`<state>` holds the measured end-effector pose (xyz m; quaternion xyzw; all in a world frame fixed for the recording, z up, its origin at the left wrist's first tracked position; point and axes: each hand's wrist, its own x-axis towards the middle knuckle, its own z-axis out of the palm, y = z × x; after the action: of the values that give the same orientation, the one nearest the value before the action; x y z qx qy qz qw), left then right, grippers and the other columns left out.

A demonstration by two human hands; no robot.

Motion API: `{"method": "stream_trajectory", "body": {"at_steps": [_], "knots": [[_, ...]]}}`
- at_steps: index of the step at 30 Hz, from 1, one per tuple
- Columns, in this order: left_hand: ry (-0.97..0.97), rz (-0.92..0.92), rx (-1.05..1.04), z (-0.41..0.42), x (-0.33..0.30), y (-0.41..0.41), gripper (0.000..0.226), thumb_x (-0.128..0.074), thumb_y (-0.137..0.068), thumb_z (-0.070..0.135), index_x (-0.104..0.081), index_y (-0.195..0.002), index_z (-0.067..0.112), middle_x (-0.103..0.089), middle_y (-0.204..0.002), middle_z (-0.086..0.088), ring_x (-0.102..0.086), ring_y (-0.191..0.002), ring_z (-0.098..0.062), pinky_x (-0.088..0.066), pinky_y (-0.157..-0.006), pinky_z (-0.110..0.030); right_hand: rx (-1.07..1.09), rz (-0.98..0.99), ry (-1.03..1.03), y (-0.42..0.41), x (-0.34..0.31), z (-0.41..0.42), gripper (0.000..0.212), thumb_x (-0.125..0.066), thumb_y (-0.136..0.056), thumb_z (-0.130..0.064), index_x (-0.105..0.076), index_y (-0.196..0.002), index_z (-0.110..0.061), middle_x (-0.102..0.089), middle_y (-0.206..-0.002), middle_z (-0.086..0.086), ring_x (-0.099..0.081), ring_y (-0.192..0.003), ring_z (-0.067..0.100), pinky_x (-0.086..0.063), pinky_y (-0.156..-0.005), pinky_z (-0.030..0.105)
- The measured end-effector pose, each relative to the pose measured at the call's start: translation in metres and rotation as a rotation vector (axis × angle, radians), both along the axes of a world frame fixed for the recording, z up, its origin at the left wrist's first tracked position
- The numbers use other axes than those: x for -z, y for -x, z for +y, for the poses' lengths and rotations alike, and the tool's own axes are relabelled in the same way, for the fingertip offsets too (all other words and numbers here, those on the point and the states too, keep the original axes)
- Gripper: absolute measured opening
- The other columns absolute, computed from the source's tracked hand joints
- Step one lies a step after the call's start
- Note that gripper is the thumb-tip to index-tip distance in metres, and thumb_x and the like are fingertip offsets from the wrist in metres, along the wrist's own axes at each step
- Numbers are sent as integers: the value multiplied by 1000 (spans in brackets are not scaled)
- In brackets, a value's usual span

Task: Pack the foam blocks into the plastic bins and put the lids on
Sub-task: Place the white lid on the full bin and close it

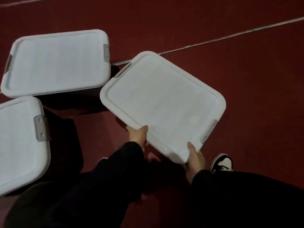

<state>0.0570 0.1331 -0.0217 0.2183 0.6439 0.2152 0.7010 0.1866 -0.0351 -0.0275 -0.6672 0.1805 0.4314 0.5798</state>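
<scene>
So you had the white rectangular plastic bin with its lid on (pixel 162 102) held by its near edge, turned at an angle to the other two. Your left hand (pixel 137 137) gripped the near-left part of the rim, thumb on top and fingers curled underneath, and your right hand (pixel 195 157) pinched the near corner the same way, thumb lying on the lid. Whether the bin was sitting on the dark red floor (pixel 246 71) or lifted a bit, I honestly couldn't tell. No foam blocks were in sight, so they were presumably inside already, though the lids hid that.

My read: packing looked done and you were at the tail end, with all three lids down. The grey latch (pixel 209 131) on the right end of your bin looked flat, but I couldn't tell if it was actually clipped, so the next move was probably to square the bin up with the others and check both latches.

For room: the second white lidded bin (pixel 56 61) sat just beside your bin's far-left corner, nearly touching, and the third white lidded bin (pixel 21 142) was close on your left. So not much slack that way. The right and far sides were open floor, crossed only by a pale floor line (pixel 230 36). Your black-and-white sneaker (pixel 222 162) was just beside the near corner, so I'd have watched that toe.
</scene>
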Motion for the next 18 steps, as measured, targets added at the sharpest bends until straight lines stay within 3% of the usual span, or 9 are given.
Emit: {"method": "stream_trajectory", "body": {"at_steps": [2, 4, 6, 8, 10, 14, 16, 18], "knots": [[84, 122, 30, -20, 0, 6, 56, -73, -77, 20, -53, -124, -3, -68, -87, -22, -69, -69, -36, -51, -57, -33, -84, 84, 9, 26, -1, -6, 36, -78, -89, -32, -71, -120, -15, -79, -102, 4, -76, -93, 27, -61, -76, 38], [89, 180, 98, -39, -2, 22, 39, -75, -83, 27, -63, -100, -6, -62, -66, -17, -62, -58, -33, -49, -55, -32, -151, 147, 50, 40, -8, -9, 32, -78, -87, -36, -74, -112, -17, -80, -97, 4, -76, -87, 25, -60, -75, 35], [-70, 286, 195, -48, 1, 39, 33, -73, -86, 34, -62, -89, 4, -64, -73, -11, -67, -74, -36, -55, -66, -41, -240, 183, 75, 47, -19, -10, 22, -74, -91, -36, -73, -106, -19, -78, -96, 4, -74, -84, 20, -54, -64, 29], [-210, 375, 298, -48, 2, 53, 38, -69, -85, 43, -63, -94, 7, -67, -82, -8, -69, -90, -38, -56, -81, -46, -339, 210, 93, 51, -21, -14, 31, -75, -90, -40, -73, -112, -18, -78, -103, 4, -73, -92, 21, -54, -67, 30], [-252, 412, 327, -51, 3, 60, 46, -66, -81, 49, -64, -97, 5, -68, -85, -8, -69, -92, -36, -56, -86, -48, -345, 207, 113, 48, -22, -19, 37, -76, -87, -45, -73, -112, -18, -78, -105, 5, -73, -96, 24, -55, -71, 33], [-270, 403, 366, -63, -1, 67, 42, -62, -87, 45, -61, -95, 4, -67, -85, -12, -66, -82, -31, -55, -85, -49, -302, 224, 82, 25, -25, -26, 40, -73, -86, -49, -69, -118, -25, -76, -110, -1, -70, -97, 22, -51, -75, 41], [-263, 440, 418, -63, 1, 75, 41, -59, -94, 41, -57, -104, 2, -65, -92, -11, -63, -87, -31, -51, -83, -41, -307, 299, 45, 24, -29, -28, 38, -66, -91, -49, -69, -117, -22, -78, -96, 0, -72, -80, 19, -52, -82, 43], [-231, 521, 439, -65, -1, 83, 40, -52, -100, 36, -51, -117, 0, -60, -104, -10, -58, -95, -29, -43, -84, -35, -362, 305, 108, 35, -29, -30, 39, -64, -93, -49, -69, -118, -19, -76, -99, 3, -70, -87, 22, -50, -79, 40]]}}
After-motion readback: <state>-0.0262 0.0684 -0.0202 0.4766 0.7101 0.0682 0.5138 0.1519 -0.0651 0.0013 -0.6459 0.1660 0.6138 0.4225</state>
